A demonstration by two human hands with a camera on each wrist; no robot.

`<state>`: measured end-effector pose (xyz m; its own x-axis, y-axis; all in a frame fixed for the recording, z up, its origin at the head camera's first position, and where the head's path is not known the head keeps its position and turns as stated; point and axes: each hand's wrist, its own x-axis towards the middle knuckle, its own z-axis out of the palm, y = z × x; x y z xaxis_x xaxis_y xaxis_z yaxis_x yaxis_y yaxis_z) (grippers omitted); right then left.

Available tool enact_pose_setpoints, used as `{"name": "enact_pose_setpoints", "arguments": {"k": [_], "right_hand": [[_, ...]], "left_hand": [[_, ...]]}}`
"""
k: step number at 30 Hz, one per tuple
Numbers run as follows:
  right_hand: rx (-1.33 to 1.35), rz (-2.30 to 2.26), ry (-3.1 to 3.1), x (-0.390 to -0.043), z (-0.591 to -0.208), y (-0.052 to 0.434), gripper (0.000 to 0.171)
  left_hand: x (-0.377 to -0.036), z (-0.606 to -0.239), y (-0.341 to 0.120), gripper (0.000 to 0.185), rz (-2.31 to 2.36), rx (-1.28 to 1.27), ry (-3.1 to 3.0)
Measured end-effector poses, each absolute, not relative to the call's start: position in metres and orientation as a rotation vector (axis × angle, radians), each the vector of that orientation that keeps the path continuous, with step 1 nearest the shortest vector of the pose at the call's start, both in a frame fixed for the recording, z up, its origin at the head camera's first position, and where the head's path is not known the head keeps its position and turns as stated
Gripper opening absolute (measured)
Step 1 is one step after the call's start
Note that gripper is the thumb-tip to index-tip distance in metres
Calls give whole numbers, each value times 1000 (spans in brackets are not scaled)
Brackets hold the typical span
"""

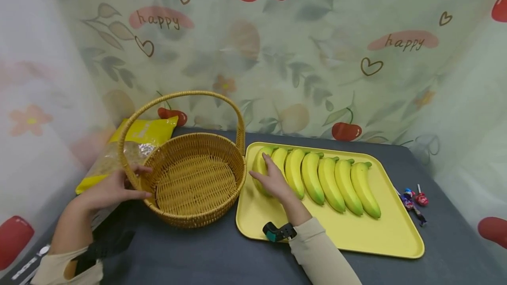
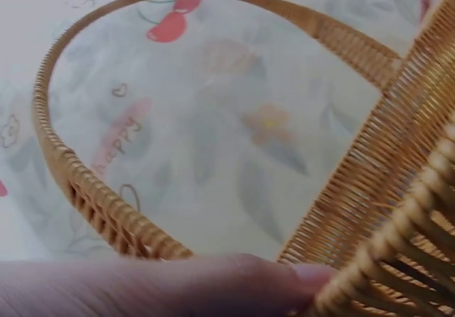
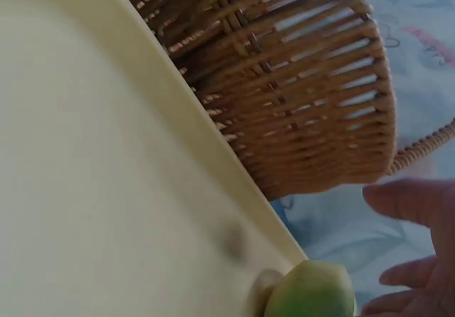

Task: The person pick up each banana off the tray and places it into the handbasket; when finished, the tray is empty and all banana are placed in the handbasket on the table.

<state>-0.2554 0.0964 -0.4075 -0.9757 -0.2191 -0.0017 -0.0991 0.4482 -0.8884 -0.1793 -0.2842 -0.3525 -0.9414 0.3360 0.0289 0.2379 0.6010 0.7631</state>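
Observation:
A round wicker basket (image 1: 196,184) with a tall arched handle stands on the dark table. My left hand (image 1: 112,188) grips its left side at the foot of the handle; in the left wrist view the thumb (image 2: 234,278) lies along the woven rim. Several yellow bananas with green tips lie in a row on a yellow tray (image 1: 317,234). Over the leftmost banana (image 1: 259,166), my right hand (image 1: 273,181) is held with thumb and fingers spread. The right wrist view has that banana's green end (image 3: 313,292) beside the fingers (image 3: 409,200), nothing pinched between them.
A yellow-and-clear bag (image 1: 148,131) lies behind the basket at the left. Right of the tray are a red-wrapped lollipop (image 1: 421,199) and other small wrapped candies (image 1: 408,201). A patterned curtain (image 1: 277,56) closes off the back and sides.

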Motion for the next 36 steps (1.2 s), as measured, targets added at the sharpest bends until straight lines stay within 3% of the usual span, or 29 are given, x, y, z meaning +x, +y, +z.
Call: {"name": "enact_pose_setpoints", "arguments": {"k": [5,12,29,36], "right_hand": [[-177,-1576,2620,-256,-411,89,74],[-292,-1479,2715,-256,-426,89,79],[-248,-1467,2752,-259,-437,85,83],[-270,-1428,2771,-260,-435,86,78]], "left_hand": [[-180,-353,-286,56,1281,519,2672],[-179,-354,-285,54,1297,506,2657],[-179,-357,-288,48,1355,529,2599],[-179,-356,-287,46,1327,514,2632]]}}
